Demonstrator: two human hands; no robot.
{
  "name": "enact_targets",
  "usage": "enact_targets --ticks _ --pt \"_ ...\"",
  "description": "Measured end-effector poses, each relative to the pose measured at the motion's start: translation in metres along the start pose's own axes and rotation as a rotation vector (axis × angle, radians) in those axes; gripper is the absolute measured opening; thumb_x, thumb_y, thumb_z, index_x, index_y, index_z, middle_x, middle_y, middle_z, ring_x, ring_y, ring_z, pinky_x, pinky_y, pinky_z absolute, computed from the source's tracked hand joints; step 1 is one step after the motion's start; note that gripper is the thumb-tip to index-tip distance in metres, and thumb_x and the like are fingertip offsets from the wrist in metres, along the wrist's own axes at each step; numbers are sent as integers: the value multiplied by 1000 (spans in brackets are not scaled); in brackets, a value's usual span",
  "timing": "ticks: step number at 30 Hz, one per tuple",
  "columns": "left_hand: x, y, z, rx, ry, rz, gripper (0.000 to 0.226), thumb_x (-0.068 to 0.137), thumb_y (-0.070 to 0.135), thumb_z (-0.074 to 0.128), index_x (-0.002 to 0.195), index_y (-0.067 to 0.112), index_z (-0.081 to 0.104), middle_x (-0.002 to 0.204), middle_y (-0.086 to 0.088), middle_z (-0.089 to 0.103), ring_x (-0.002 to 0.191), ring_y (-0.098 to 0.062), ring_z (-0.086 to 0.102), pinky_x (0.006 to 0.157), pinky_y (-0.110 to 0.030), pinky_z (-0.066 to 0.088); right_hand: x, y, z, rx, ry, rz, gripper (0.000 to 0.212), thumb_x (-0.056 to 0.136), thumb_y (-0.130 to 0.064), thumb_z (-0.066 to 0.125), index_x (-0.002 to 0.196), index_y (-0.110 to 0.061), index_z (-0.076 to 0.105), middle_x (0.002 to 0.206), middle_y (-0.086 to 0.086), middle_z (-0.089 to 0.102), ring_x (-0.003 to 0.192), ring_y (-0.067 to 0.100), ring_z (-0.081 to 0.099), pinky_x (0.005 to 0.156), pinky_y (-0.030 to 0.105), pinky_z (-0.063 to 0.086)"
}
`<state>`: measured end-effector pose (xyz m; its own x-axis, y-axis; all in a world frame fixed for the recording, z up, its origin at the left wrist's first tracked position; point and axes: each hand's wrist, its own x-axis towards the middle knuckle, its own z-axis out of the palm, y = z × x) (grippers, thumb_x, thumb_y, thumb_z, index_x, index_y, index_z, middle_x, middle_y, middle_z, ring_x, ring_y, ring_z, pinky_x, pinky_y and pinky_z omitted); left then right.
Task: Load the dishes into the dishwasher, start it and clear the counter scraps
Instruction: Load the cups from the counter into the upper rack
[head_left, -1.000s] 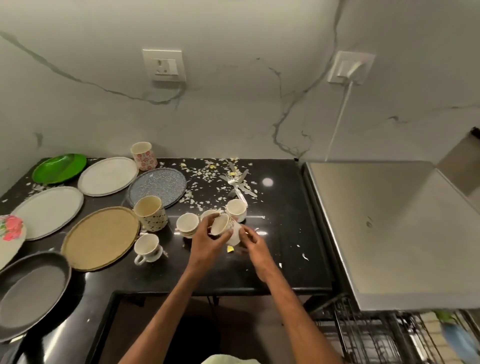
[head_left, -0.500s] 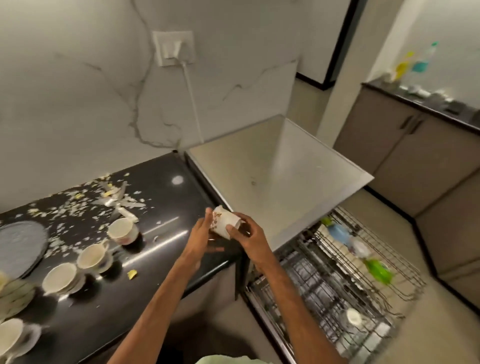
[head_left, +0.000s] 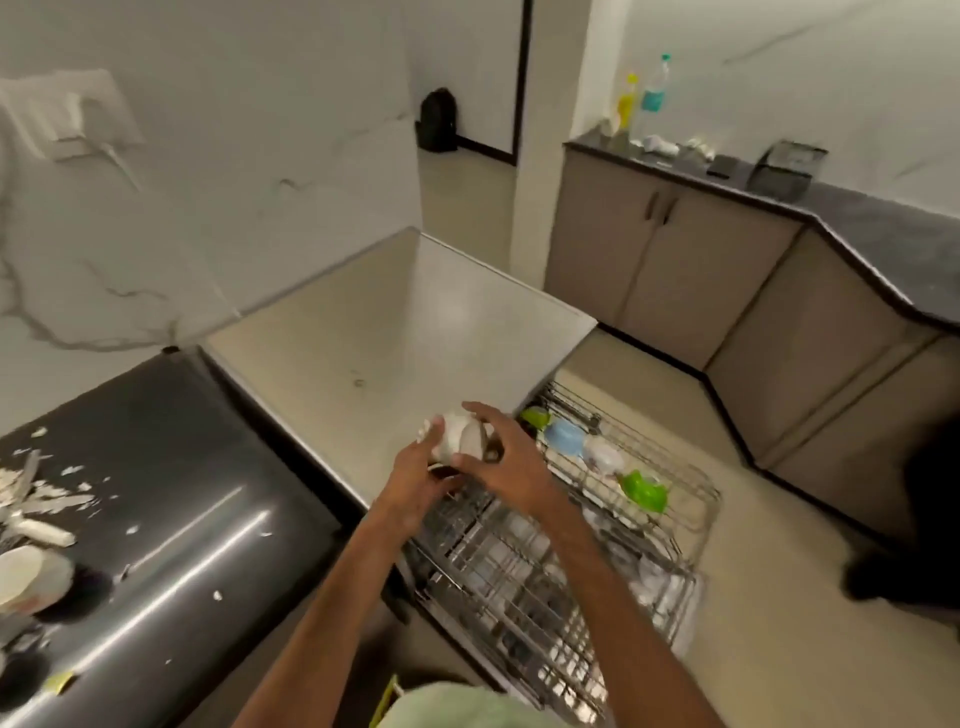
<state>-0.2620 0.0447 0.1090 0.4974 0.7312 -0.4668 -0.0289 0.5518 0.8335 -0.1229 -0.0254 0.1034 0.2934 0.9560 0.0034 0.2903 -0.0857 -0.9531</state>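
Obs., head view. Frame blurred by motion, so detail is limited.

- Cup: white, in the air over the front right corner of the dishwasher top, just beside the pulled-out rack. It lies tilted toward its side. Cannot tell where the handle points.
- Left grip: clasps the cup from the left and below, fingers curled against its wall. Judged to be carrying the weight.
- Right grip: fingers spread over the top and right of the cup, thumb under it, grasping the cup. Judged a turning hold, used to bring the mouth down so the cup drains once racked.
- Rack: a blue cup and a green cup sit along its far edge. The near wires look free, which is probably why the cup is held over that side.
- Table: dark. Scraps are strewn near its left edge, and more cups stand at that edge.

Judgement: this is the loading step, early in the task. More cups remain on the table, the scraps are untouched, and the rack is out, so the start is not yet possible.

Risk: the cup is smooth and could slip while being turned.
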Motion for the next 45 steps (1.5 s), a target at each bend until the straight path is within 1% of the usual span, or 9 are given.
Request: enact_targets --ticks 5,7,12,15,17,22,27,37,45 --pt "27 -11 48 55 -80 -91 49 96 54 51 114 11 68 94 -9 77 77 -18 72 72 -34 60 -2 22 -42 -216 61 -16 76 75 -48 82 140 -30 47 134 -3 52 121 13 51 104 36 45" --pt "45 -11 64 120 -130 -97 54 94 57 52 118 11 68 100 -12 76 83 -21 71 81 -41 58 2 27 -58 -264 124 3 73 77 -44 81 140 -29 47 132 -1 54 118 16 52 100 34 46" --pt "84 -11 98 337 -263 -102 52 98 57 46 119 14 66 105 -14 74 88 -24 70 72 -38 60 6 46 -86 -317 326 88 70 77 -38 82 139 -25 51 133 1 56 119 17 54 100 33 46" --pt "109 -15 116 601 -325 57 62 95 64 43 125 13 58 110 -10 69 100 -26 67 82 -43 58 2 63 -96 -352 425 197 71 75 -34 82 139 -24 52 133 2 57 120 19 55 99 34 48" --pt "135 -18 120 907 -347 235 81 89 72 49 142 11 47 135 -13 58 123 -30 57 102 -48 49 -3 77 -99 -373 469 303 74 74 -28 83 141 -22 51 133 5 57 118 23 56 98 33 47" --pt "183 -24 116 1698 -499 811 79 94 37 63 156 9 23 164 -15 16 150 -32 19 117 -51 28 -30 115 -89 -354 612 587 78 76 -30 83 144 -18 48 138 8 52 123 26 51 103 37 45" --pt "221 -30 107 2101 -643 870 79 99 40 50 159 13 8 167 -9 -7 154 -27 -3 121 -55 6 -51 148 -61 -311 716 773 76 78 -30 82 144 -18 47 133 10 54 121 28 54 101 40 48" --pt "255 -54 75 2126 -624 978 68 93 52 46 150 15 41 164 -4 5 153 -26 0 121 -60 4 -66 230 -27 -375 539 1058 66 82 -35 78 139 -22 47 130 6 57 115 26 58 90 36 49" --pt "252 -52 74 2148 -576 1023 63 95 52 33 144 17 48 163 -10 19 154 -28 3 120 -61 6 -50 288 -8 -406 420 1135 67 84 -40 76 141 -25 44 133 5 56 111 25 61 86 38 52"
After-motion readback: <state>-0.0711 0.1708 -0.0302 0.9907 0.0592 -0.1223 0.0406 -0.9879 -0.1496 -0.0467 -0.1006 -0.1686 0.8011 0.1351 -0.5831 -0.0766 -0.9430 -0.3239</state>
